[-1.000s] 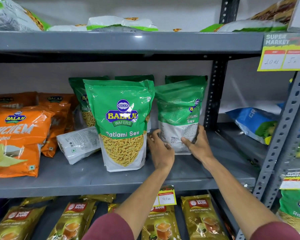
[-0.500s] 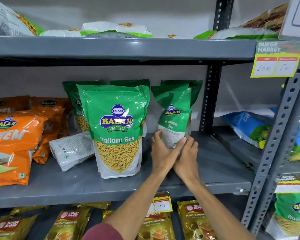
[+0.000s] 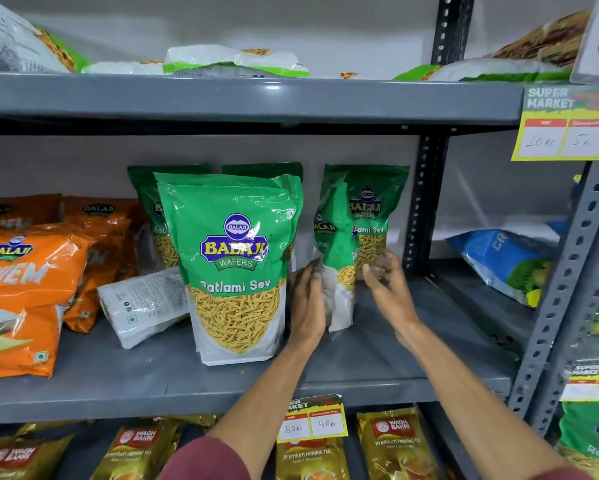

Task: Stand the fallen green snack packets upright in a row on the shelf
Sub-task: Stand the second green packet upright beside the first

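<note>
On the grey middle shelf (image 3: 388,362) a large green snack packet (image 3: 235,265) stands upright at the front, with two more green packets (image 3: 150,206) behind it. To its right a green packet (image 3: 334,251) stands turned edge-on, and my left hand (image 3: 308,303) grips its lower left side. Just behind that one, another green packet (image 3: 372,206) stands upright facing me. My right hand (image 3: 389,289) is blurred, with fingers spread beside the turned packet's right side. A fallen packet (image 3: 142,303) lies white back up, left of the front packet.
Orange snack packets (image 3: 24,289) fill the shelf's left part. A perforated upright post (image 3: 424,202) bounds the bay on the right, with a blue packet (image 3: 502,261) beyond it. Tea packets (image 3: 398,445) and a price tag (image 3: 311,420) sit below. The upper shelf (image 3: 256,98) overhangs.
The right-hand packet has turned from facing me to edge-on and come forward. My right hand has left it and opened. My left hand stays on its left side.
</note>
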### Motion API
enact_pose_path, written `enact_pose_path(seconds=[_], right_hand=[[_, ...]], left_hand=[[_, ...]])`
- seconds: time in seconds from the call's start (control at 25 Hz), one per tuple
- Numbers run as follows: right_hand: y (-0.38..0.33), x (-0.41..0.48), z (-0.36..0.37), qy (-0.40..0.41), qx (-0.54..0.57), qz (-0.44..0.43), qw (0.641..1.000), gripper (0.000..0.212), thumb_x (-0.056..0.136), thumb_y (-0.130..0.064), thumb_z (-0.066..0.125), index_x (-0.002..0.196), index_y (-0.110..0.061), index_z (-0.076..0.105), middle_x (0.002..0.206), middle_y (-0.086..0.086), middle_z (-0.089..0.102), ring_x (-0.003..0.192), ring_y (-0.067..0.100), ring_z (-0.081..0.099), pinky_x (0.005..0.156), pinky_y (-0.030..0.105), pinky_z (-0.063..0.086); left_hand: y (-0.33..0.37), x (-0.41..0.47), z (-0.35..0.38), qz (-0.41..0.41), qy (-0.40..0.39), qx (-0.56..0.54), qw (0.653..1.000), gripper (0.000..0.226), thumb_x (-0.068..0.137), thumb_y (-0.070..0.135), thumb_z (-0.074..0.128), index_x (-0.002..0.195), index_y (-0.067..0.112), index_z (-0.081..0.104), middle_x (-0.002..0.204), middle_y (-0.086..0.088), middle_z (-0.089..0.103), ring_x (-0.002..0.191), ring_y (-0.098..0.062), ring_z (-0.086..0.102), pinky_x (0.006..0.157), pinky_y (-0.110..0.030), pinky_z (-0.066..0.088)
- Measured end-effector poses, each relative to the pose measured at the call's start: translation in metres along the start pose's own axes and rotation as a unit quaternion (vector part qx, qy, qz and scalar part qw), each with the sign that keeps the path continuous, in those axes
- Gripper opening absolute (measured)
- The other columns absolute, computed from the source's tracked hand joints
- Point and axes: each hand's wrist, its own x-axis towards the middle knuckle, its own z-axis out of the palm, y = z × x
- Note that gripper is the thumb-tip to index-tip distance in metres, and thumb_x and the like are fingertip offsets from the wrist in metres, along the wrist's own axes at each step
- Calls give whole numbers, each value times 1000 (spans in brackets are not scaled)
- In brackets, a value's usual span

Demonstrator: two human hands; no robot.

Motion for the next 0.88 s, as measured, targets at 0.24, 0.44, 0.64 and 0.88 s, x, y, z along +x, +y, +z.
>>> enact_pose_path(seconds=[0.24,0.44,0.64,0.88], right_hand=[[6,28,8,-153,73,152,974,71,89,-52,64,151,-44,31,124,-25,65,126,4,50,108,34,28],[6,15,20,-116,61,116,985,90,59,-70,77,140,-46,44,117,-14,72,113,2,63,88,22,43],[8,14,10,-137,51,73,987,52,67,-63,78,114,-45,62,119,-9,74,104,-9,66,96,19,47],[13,10,-3,-84,59,92,990,68,64,-60,79,118,-30,50,116,-7,66,108,-2,61,75,7,49]], left_hand=[[-2,-6,-5,0,-49,38,998,68,84,69,49,139,28,54,139,10,49,140,-14,44,121,-36,32],[-6,-1,-5,22,-20,3,1000,73,87,60,62,148,27,39,156,8,44,147,-9,38,125,-41,27],[-9,4,-3,-4,-2,-27,1000,48,102,44,46,147,37,28,159,12,31,153,-15,29,127,-41,21],[-12,11,0,-56,-17,-38,998,54,107,42,37,156,20,32,165,2,31,153,-11,26,128,-36,16]])
